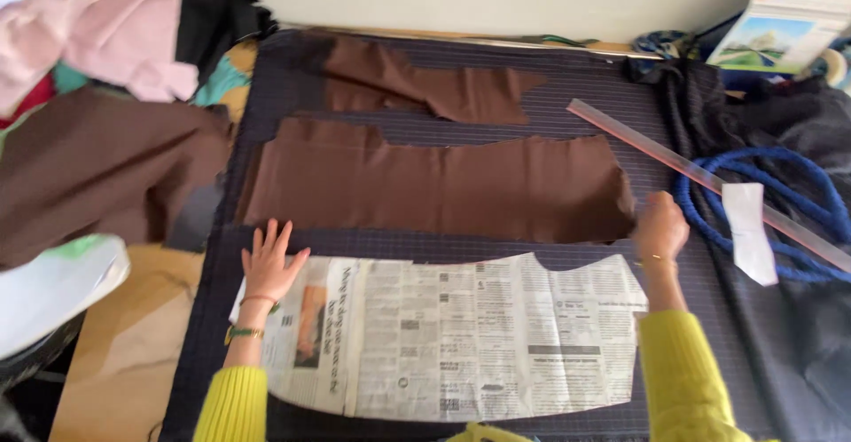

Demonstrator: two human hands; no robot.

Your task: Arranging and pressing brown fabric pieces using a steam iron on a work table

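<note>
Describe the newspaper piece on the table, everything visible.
The newspaper pattern is a printed sheet cut to a shape: its top edge curves, dipping at the upper right, and its lower left corner is rounded. It looks thin and lies flat with vertical fold creases on the dark pinstriped cloth, just below the larger brown fabric piece. The left hand rests spread at its upper left corner; the right hand sits closed just above its upper right corner.

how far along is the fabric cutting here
Done: two brown cut pieces already lie on the dark pinstripe cloth. In hand: the left hand presses the newspaper pattern flat; the right hand grips the brown piece's edge. Left: the dark cloth under the pattern looks uncut.
</note>
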